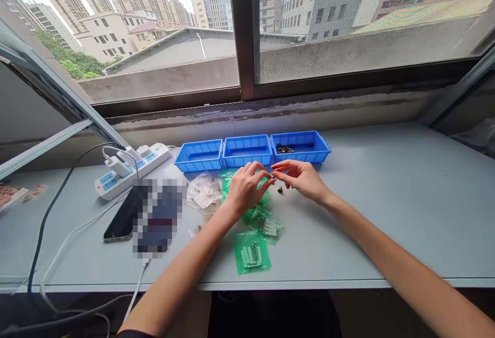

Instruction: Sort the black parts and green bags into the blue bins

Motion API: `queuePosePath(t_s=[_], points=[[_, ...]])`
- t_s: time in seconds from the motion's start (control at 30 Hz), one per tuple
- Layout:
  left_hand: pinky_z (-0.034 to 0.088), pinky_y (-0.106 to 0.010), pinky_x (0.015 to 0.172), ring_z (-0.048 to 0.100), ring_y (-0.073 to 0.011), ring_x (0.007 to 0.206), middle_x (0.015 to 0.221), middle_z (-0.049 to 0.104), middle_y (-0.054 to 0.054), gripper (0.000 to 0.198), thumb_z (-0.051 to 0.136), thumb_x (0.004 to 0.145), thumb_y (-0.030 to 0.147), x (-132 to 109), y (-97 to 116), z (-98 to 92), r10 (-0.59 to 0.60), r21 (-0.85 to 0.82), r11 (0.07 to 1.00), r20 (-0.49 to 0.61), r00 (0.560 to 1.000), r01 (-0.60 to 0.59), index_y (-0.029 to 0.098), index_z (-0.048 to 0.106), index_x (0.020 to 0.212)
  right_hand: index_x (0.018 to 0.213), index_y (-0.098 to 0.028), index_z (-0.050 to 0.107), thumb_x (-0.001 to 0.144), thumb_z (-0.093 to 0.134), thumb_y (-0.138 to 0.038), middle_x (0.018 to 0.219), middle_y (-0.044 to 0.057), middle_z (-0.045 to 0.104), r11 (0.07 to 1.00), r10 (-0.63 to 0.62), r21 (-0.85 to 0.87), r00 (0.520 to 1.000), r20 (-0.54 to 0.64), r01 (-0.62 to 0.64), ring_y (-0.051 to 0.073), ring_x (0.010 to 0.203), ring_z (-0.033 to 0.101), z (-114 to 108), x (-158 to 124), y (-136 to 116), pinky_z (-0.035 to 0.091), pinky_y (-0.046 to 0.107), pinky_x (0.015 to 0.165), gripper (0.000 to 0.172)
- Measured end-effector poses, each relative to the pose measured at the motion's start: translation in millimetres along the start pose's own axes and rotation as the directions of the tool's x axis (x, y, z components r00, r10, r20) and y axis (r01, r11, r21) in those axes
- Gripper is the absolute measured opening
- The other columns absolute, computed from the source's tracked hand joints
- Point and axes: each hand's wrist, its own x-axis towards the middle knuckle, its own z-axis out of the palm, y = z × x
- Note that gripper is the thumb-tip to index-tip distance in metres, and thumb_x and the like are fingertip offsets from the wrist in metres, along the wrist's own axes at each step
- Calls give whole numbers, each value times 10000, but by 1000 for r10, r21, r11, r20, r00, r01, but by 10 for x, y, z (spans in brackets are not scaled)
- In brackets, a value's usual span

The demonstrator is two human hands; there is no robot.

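Note:
My left hand (247, 187) and my right hand (307, 179) meet above the table, just in front of the blue bins. The fingers of both are pinched close together around a tiny piece, too small to name. On the table below the right fingertips lies a small dark metal fastener (280, 190). Under and beside my left hand are several green plastic bags. The nearest green bag (252, 253) holds screws and pale wall plugs, and another bag (269, 227) behind it has similar contents. Left of the hand sits a clear bag (204, 192) of whitish parts.
Three blue bins stand in a row: a left bin (198, 164), a middle bin (247, 160) and a right bin (323, 153) with dark fasteners inside. At left are a power strip (112, 186), a black phone (124, 219) and cables. A window (247, 90) rises behind.

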Motion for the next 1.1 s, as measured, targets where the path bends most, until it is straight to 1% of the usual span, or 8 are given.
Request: queuePosePath(t_s=[0.1,0.23,0.4,0.53,0.73,0.83,0.93,1.1], points=[[423,-234,607,548,-125,715,836,592,-13,221,449,909,355,5,6,-11,-3,9,1000,-12,1000,3,190,582,845,845,-156,671,574,735,-520,778,70,695,999,23,25,1000,-13,-23,86,448,510,-7,2,5,415,237,406,459],[427,-240,618,552,-132,732,846,595,-17,208,427,918,339,9,24,-29,-23,21,1000,7,1000,23,180,562,910,880,-157,670,561,750,-501,792,73,700,997,30,65,999,-21,-29,85,446,505,-23,8,18,416,240,399,476],[437,-245,632,558,-136,744,856,593,-18,181,411,920,301,17,28,-26,-38,4,999,11,999,38,180,540,952,902,-156,669,570,753,-467,777,72,701,997,20,76,999,38,-23,105,507,543,-15,5,31,441,243,443,463],[447,-239,642,567,-131,749,865,590,-21,174,381,927,277,19,27,-15,-5,-38,999,32,999,6,178,524,945,936,-164,662,606,733,-429,795,66,700,1000,5,29,994,109,-8,101,515,544,-8,-1,37,449,243,465,429],[450,-237,641,570,-131,746,863,578,-23,188,375,927,312,18,48,-32,-43,-48,998,22,999,44,174,503,911,937,-163,661,627,708,-444,825,69,690,1000,21,-10,994,109,-20,84,490,509,-11,-35,-23,433,239,453,421],[444,-241,632,563,-133,740,859,575,-20,209,367,928,329,10,61,-36,-63,-32,997,46,997,65,177,505,887,893,-159,676,621,702,-483,808,67,679,999,27,-25,994,106,-25,72,460,476,-8,-56,-40,411,240,431,424],[441,-250,636,558,-136,744,859,576,-18,223,369,927,342,-3,69,-28,-100,0,995,78,992,100,177,513,881,859,-157,684,606,697,-530,708,39,649,999,29,-23,999,43,-28,68,433,446,-8,-57,-14,387,238,411,451],[436,-249,628,548,-131,740,881,580,-22,226,360,937,310,-24,66,-13,-107,47,994,71,992,104,173,539,919,823,-163,688,564,688,-602,544,-16,551,998,58,-18,987,-147,-61,69,403,409,-48,-7,47,382,235,400,510]])
